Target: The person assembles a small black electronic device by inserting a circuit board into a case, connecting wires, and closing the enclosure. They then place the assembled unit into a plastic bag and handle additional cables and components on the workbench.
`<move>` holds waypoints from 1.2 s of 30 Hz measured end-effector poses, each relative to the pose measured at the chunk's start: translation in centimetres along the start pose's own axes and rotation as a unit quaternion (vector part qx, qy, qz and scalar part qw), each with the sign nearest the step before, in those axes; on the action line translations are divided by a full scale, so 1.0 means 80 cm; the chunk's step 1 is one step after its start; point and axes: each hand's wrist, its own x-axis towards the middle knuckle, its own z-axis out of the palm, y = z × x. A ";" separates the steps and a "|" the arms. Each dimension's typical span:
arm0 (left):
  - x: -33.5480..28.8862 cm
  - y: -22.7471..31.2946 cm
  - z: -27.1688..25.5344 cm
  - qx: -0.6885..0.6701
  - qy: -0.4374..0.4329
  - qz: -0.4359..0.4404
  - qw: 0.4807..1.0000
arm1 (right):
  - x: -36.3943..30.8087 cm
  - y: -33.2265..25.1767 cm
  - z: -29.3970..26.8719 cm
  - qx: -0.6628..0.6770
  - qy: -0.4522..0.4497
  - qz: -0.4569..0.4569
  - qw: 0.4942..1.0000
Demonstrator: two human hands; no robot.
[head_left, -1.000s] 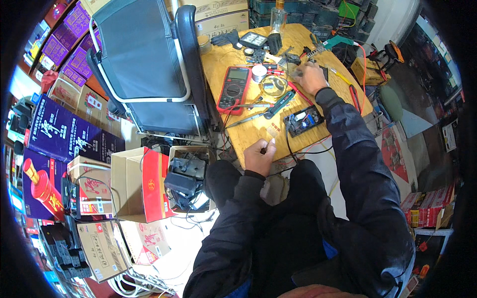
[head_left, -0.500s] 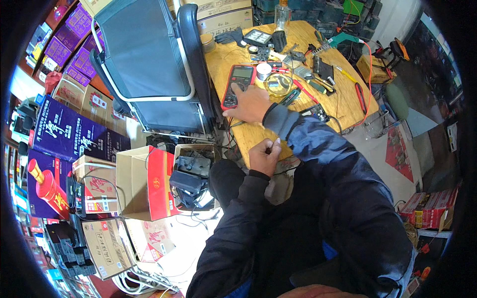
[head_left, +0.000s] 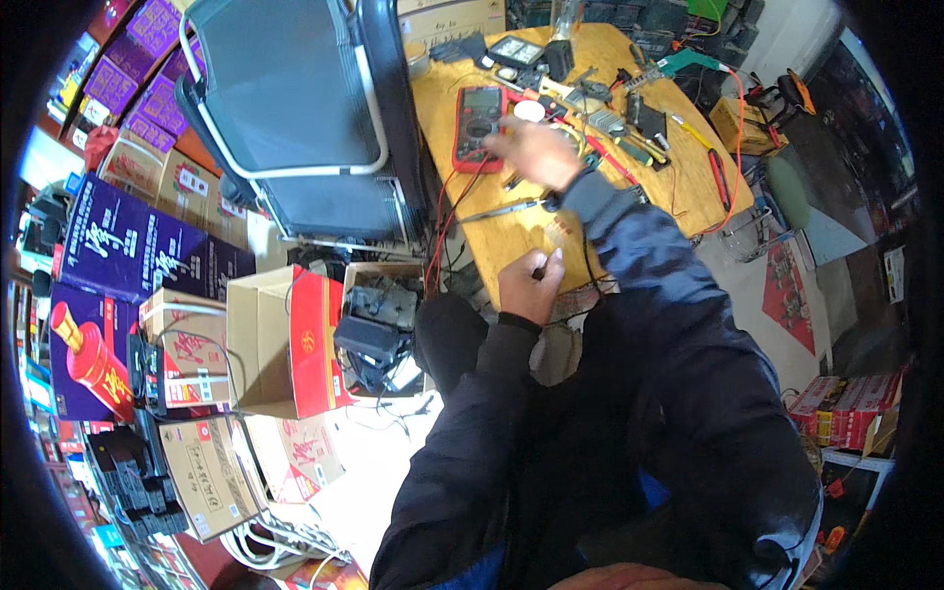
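A red and dark grey multimeter (head_left: 480,129) lies on the left part of the wooden table, its screen toward the far edge. Red and dark test leads (head_left: 442,231) run from its near end down past the table edge. My right hand (head_left: 539,154) is at the meter's right side, slightly blurred, fingers apart and their tips by the dial; I see nothing in it. Closer to me, my left hand (head_left: 528,287) is closed above the near table edge. A small dark thing shows between its thumb and fingers, too small to name. Between the hands lies a thin pointed tool (head_left: 503,209), like tweezers.
Pliers, screwdrivers and loose parts crowd the wooden table (head_left: 678,211). A green soldering tool (head_left: 688,64) with an orange cord lies at the far right. Left of the table stand a folded chair (head_left: 285,88) and an open carton (head_left: 261,344); several boxes are stacked beyond.
The multimeter has shifted away from me and turned straighter. My right hand has moved off it to the right. A dark thing now shows in my left hand, and the pointed tool has come into sight.
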 end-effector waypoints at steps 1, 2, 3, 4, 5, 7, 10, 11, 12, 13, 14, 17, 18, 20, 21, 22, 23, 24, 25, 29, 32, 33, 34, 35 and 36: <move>0.000 0.000 0.000 0.005 -0.001 -0.007 1.000 | -0.002 0.010 -0.017 0.008 0.022 -0.011 1.000; -0.001 -0.001 -0.001 0.004 -0.003 -0.012 1.000 | -0.006 0.022 -0.035 0.023 0.055 -0.039 0.997; 0.000 -0.001 0.000 0.003 -0.006 -0.015 1.000 | -0.010 0.031 -0.050 0.102 0.043 -0.024 0.994; 0.000 -0.001 0.000 0.002 -0.011 -0.016 1.000 | -0.014 0.039 -0.065 0.167 0.034 0.005 0.985; 0.000 -0.001 0.000 -0.002 -0.010 -0.013 1.000 | -0.024 0.044 -0.074 0.131 0.050 -0.020 0.990; 0.001 -0.002 0.000 -0.003 -0.010 -0.011 1.000 | -0.046 0.041 -0.072 0.138 -0.001 -0.062 0.988; 0.002 -0.001 0.000 -0.006 -0.008 0.004 1.000 | -0.085 0.021 -0.045 0.013 -0.019 -0.198 0.980; 0.002 0.000 0.000 -0.003 -0.005 0.005 1.000 | -0.095 0.009 -0.027 -0.045 0.009 -0.188 0.981; 0.002 0.000 0.001 -0.008 -0.007 0.011 1.000 | -0.100 0.000 -0.013 -0.095 0.053 -0.207 0.972; 0.001 0.001 0.001 -0.011 -0.007 0.009 1.000 | -0.096 -0.004 -0.006 -0.115 0.049 -0.174 0.977; 0.001 0.001 0.001 -0.016 -0.005 -0.001 1.000 | -0.092 -0.006 0.000 -0.135 0.048 -0.148 0.979; 0.000 0.002 0.002 -0.030 -0.002 0.000 1.000 | -0.079 -0.002 0.018 -0.156 0.034 -0.140 0.977; 0.000 0.002 0.002 -0.017 0.001 0.004 1.000 | -0.075 0.001 0.024 -0.157 0.019 -0.141 0.977; 0.000 0.000 0.002 -0.006 -0.005 -0.003 1.000 | -0.075 0.009 0.040 -0.132 0.020 -0.217 0.967; 0.001 -0.001 0.002 0.002 -0.004 0.005 1.000 | -0.077 0.011 0.048 -0.123 0.026 -0.243 0.962; 0.001 -0.002 0.002 0.006 -0.004 0.009 1.000 | -0.079 0.013 0.055 -0.116 0.019 -0.260 0.958; 0.001 -0.002 0.002 0.009 -0.003 0.012 1.000 | -0.080 0.013 0.062 -0.141 0.043 -0.271 0.951; 0.002 -0.002 0.003 0.010 -0.003 0.015 1.000 | -0.080 0.014 0.065 -0.140 0.059 -0.281 0.948; 0.001 -0.003 0.003 0.008 -0.001 0.016 1.000 | -0.079 0.013 0.066 -0.146 0.045 -0.275 0.949; 0.001 -0.003 0.004 -0.018 -0.003 0.002 1.000 | -0.081 0.001 0.047 -0.151 0.000 -0.273 0.950; 0.000 -0.003 0.003 -0.030 -0.013 -0.007 0.999 | -0.080 -0.011 0.018 -0.078 0.038 -0.281 0.956; -0.001 -0.004 0.003 -0.030 -0.006 0.003 1.000 | -0.075 -0.013 0.007 -0.092 0.034 -0.257 0.962; -0.001 -0.004 0.003 -0.033 -0.003 0.008 0.999 | -0.067 -0.011 -0.008 -0.069 0.066 -0.261 0.961; -0.001 -0.004 0.003 -0.033 -0.001 0.015 0.999 | -0.052 -0.008 -0.023 -0.086 0.080 -0.243 0.963; 0.000 -0.004 0.004 -0.029 0.000 0.013 0.999 | -0.035 -0.003 -0.038 -0.103 0.099 -0.232 0.962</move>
